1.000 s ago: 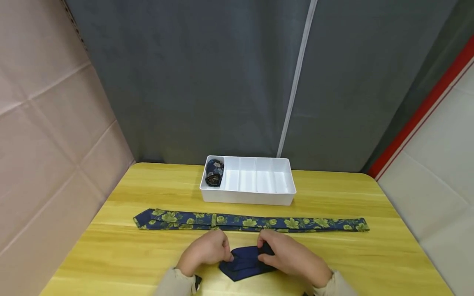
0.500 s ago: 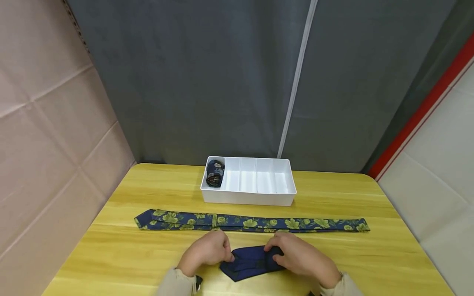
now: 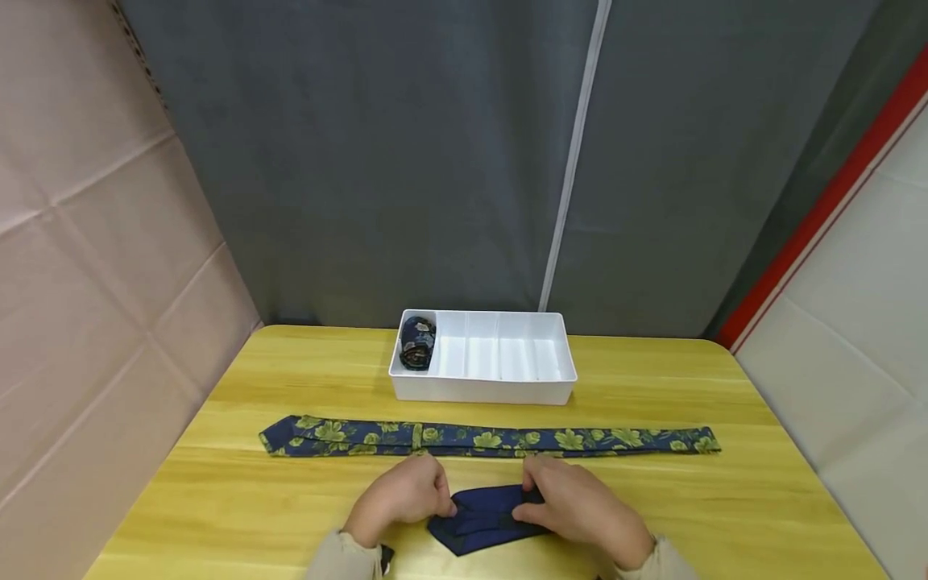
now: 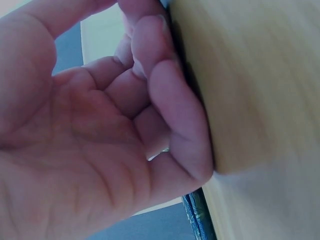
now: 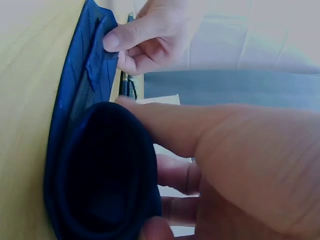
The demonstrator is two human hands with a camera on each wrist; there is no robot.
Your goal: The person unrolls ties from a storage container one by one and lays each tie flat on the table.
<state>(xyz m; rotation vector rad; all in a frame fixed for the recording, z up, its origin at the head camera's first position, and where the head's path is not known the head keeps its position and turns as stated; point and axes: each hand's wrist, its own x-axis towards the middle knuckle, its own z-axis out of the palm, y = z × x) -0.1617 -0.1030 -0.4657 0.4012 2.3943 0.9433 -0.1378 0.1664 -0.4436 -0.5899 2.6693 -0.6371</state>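
Observation:
A dark navy necktie point(image 3: 478, 515) lies near the front of the table, its pointed wide end to the left and the rest wound into a roll point(image 5: 107, 170) at the right. With thumb and fingers my left hand point(image 3: 406, 493) pinches the upper edge near the pointed end. My right hand point(image 3: 580, 506) has its fingers curled round the roll, whose hollow, coiled side faces the right wrist view. In the left wrist view the left hand point(image 4: 100, 135) shows its palm and bent fingers against the wood; the navy tie is mostly hidden there.
Beyond both hands a blue necktie with yellow-green flowers point(image 3: 507, 439) stretches across the table point(image 3: 217, 499). Behind it stands a white divided box point(image 3: 482, 391), with a rolled dark patterned tie point(image 3: 417, 342) in its leftmost compartment. A grey curtain point(image 3: 362, 161) closes off the back.
My right hand first slid right along the navy tie with the roll, then came back slightly left. The left hand kept its pinch in place. The head view shifted a little.

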